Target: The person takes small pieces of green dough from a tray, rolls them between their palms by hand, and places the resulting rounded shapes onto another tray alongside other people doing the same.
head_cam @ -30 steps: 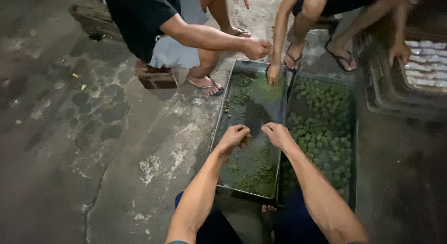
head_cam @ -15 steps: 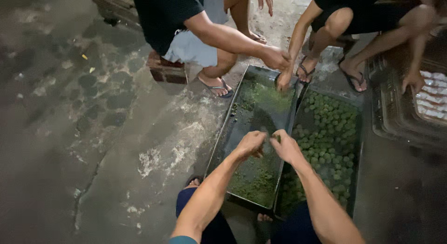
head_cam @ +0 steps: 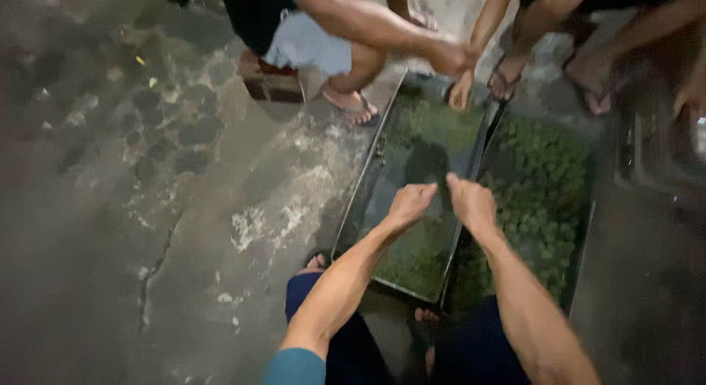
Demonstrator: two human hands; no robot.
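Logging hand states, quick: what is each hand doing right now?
Left hand: loosely curled over the left tray; contents cannot be told.
Right hand: same, above the trays' shared edge; cannot be told.

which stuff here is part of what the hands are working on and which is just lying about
In use:
left hand
right hand
left metal tray of green bits
right tray of small green balls
co-workers' hands

Lying about:
low wooden stool
cracked concrete floor

head camera looks down, slightly blurred.
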